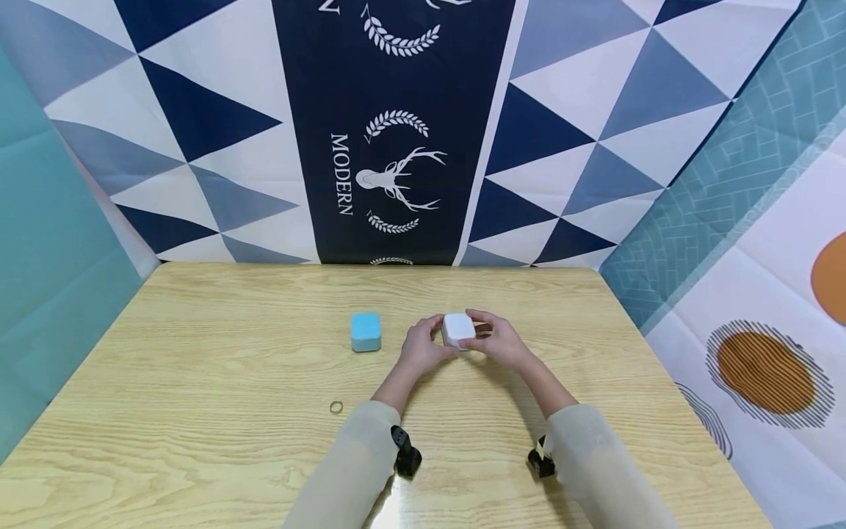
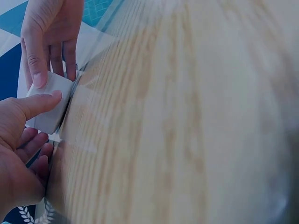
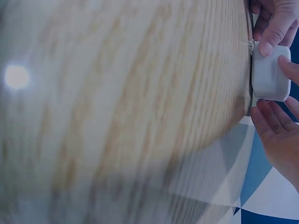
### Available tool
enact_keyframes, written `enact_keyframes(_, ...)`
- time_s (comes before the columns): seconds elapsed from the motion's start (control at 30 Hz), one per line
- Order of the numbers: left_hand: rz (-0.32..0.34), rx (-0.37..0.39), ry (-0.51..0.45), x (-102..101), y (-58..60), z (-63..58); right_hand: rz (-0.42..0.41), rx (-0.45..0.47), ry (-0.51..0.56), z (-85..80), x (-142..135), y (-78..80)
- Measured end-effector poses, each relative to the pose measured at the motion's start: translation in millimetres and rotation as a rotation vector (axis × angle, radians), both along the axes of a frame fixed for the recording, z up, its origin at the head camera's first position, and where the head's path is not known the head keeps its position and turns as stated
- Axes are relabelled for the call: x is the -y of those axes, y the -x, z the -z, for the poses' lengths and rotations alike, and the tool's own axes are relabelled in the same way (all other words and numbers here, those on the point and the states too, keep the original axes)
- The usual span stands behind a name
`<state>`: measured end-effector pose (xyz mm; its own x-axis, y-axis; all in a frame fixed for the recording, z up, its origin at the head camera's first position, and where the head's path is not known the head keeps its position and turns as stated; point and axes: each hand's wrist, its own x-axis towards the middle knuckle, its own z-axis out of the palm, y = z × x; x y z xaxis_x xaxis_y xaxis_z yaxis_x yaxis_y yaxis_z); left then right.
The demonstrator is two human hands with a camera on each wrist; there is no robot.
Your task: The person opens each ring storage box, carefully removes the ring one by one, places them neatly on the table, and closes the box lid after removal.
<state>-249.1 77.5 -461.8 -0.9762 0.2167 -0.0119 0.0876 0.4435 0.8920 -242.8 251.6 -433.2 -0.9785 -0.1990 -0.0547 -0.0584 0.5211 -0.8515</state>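
Note:
Both hands hold a small white box with rounded corners (image 1: pixel 459 328) low at the table's back middle. My left hand (image 1: pixel 421 348) is on its left side, with its thumb on the near face, also seen in the left wrist view. From the right, my right hand (image 1: pixel 502 342) grips the same box, thumb in front and fingers around the far side. The right wrist view shows the white box (image 3: pixel 270 77) between the two thumbs, with fingers partly hidden behind it. To the left of the hands stands a similar light-blue box (image 1: pixel 366 333), untouched.
A small thin ring (image 1: pixel 331 408) lies on the wooden table (image 1: pixel 198 411), left of the left forearm. Patterned cloth (image 1: pixel 403 242) hangs behind the back edge, with more cloth on both sides. Black wrist cameras (image 1: pixel 407 461) sit on the sleeves.

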Motion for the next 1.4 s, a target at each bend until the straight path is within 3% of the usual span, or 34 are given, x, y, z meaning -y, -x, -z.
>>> enact_keyframes(0.3, -0.003, -0.047, 0.161, -0.8, -2.6, -1.6, 0.018, 0.018, -0.044, -2.2, 4.3, 1.6)
enact_keyframes(0.63, -0.011, -0.090, 0.200, -1.4, -3.2, -2.3, 0.007, 0.014, -0.074, -3.7, 3.4, 0.9)
enact_keyframes(1.4, -0.034, -0.083, 0.234, -3.9, -3.2, -3.2, -0.054, -0.019, -0.123, -3.2, -1.4, 7.5)
